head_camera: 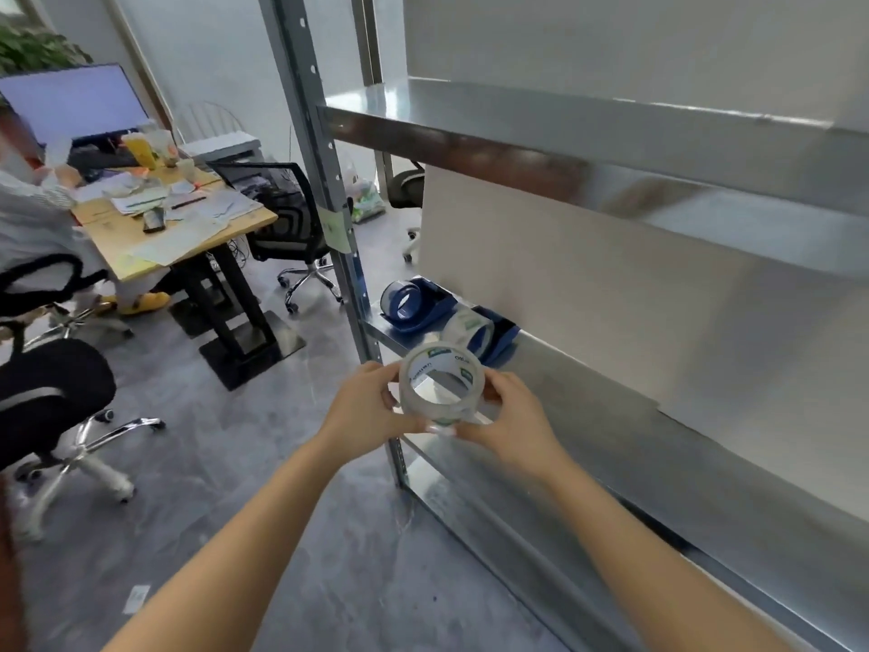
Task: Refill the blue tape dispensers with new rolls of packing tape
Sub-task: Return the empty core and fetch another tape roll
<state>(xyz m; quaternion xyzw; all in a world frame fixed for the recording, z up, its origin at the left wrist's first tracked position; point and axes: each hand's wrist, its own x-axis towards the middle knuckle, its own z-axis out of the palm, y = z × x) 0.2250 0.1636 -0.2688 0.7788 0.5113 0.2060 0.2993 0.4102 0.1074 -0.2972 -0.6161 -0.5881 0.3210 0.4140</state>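
I hold a clear roll of packing tape (pixel 442 385) with a white and green core between both hands, in front of the metal shelf (pixel 588 369). My left hand (pixel 364 407) grips its left side and my right hand (pixel 510 416) its right side. On the shelf behind it stands a blue tape dispenser (pixel 416 303) with a blue core inside. To its right, a second blue dispenser (pixel 498 338) is partly hidden by another clear tape roll (pixel 468 329) at it.
The steel rack has an upright post (pixel 324 171) on the left and a higher shelf (pixel 611 148) above. On the left stand a cluttered wooden desk (pixel 183 228), a monitor, black office chairs (pixel 291 214) and a seated person (pixel 33 214).
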